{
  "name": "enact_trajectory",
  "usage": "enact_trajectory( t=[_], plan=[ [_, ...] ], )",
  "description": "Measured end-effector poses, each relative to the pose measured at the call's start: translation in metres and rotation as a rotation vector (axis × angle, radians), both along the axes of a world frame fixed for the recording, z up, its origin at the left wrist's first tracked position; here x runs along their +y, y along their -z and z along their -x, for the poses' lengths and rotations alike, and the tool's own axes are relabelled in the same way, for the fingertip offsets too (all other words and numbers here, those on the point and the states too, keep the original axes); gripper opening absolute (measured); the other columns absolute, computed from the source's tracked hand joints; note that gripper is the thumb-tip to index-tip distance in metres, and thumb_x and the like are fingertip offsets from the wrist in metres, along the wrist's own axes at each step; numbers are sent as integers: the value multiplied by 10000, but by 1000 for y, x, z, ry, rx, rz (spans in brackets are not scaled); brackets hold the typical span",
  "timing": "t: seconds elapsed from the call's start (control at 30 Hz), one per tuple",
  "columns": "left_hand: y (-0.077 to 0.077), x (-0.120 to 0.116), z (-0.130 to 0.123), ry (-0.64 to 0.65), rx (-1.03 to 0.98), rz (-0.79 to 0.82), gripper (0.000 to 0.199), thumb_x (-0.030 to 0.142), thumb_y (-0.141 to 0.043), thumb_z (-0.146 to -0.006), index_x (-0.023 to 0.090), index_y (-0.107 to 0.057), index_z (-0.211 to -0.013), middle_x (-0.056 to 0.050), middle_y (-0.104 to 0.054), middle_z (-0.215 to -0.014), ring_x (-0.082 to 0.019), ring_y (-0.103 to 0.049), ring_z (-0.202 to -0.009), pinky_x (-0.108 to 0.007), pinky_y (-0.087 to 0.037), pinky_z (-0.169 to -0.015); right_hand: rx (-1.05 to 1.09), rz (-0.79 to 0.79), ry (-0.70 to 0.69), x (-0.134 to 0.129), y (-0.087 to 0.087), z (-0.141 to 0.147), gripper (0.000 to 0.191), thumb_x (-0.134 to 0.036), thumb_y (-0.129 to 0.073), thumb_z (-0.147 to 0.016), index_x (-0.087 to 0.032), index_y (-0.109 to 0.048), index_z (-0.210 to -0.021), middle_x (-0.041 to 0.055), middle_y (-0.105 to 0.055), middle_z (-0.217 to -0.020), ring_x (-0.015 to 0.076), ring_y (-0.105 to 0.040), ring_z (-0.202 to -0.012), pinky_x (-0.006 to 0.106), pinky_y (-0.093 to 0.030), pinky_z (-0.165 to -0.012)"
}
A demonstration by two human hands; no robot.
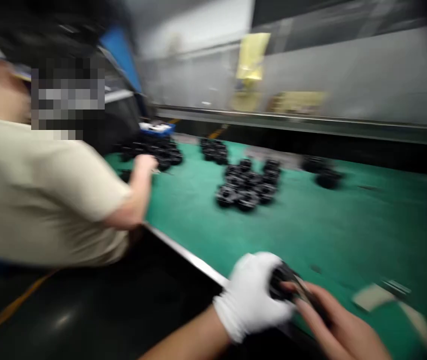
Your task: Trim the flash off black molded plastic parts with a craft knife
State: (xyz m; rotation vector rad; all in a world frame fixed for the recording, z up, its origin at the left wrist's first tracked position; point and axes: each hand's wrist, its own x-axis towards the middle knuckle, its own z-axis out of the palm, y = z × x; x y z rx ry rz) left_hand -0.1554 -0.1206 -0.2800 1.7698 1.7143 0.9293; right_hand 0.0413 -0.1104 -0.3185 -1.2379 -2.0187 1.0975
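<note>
Blurred view along a green counter (348,225). The left hand (253,295), in a white glove, is curled around a small black part (283,285) at the counter's near edge; the bare right hand (333,325) lies just beside it, fingers extended and touching the same part. Clusters of similar black parts (247,185) sit farther back on the counter. At left, a co-worker in a beige shirt (36,195) reaches one hand (143,162) toward another cluster (160,150) near a blue tray (156,128).
</note>
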Motion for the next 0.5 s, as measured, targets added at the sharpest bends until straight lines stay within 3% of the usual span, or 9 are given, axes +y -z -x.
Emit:
enact_trajectory(
  t=[0.07,0.13,0.2,0.37,0.5],
  plan=[
    [43,-16,-38,44,-133,-10,413,429,-736,-869,212,-663,-1212,-130,-709,-1205,-307,-684,-1115,-481,-587,-996,-85,99,27,-10,-12,-39,351,-543,-509,-1018,-282,-644,-1208,56,-717,-1099,214,-686,-956,330,-569,-843],
    [76,-21,-44,9,-172,-5,771,482,-798,-811,198,-473,-1451,-165,-580,-1437,-352,-555,-1343,-563,-473,-1158,-131,182,52,-13,-18,-57,344,-500,-417,-1063,-292,-607,-1261,32,-713,-1065,204,-673,-967,327,-530,-865],
    [96,-19,-39,69,-175,25,1025,562,-819,-772,181,-286,-1560,-188,-442,-1566,-361,-427,-1460,-581,-387,-1225,-208,202,70,-13,-18,-65,343,-468,-375,-1081,-299,-612,-1262,9,-716,-1008,190,-669,-926,322,-510,-826],
    [102,-20,-33,34,-148,77,932,605,-776,-795,212,-356,-1528,-138,-465,-1559,-317,-434,-1462,-521,-370,-1251,-407,96,-32,-9,-3,-74,338,-388,-414,-1072,-321,-643,-1312,-10,-715,-1257,207,-672,-1124,349,-510,-979],
    [103,-20,-37,20,-147,73,910,601,-783,-790,229,-377,-1514,-108,-504,-1527,-288,-467,-1436,-487,-386,-1246,-509,17,-82,3,5,-76,349,-383,-429,-1066,-329,-650,-1331,-10,-724,-1266,224,-692,-1118,359,-539,-980]
  ],
)
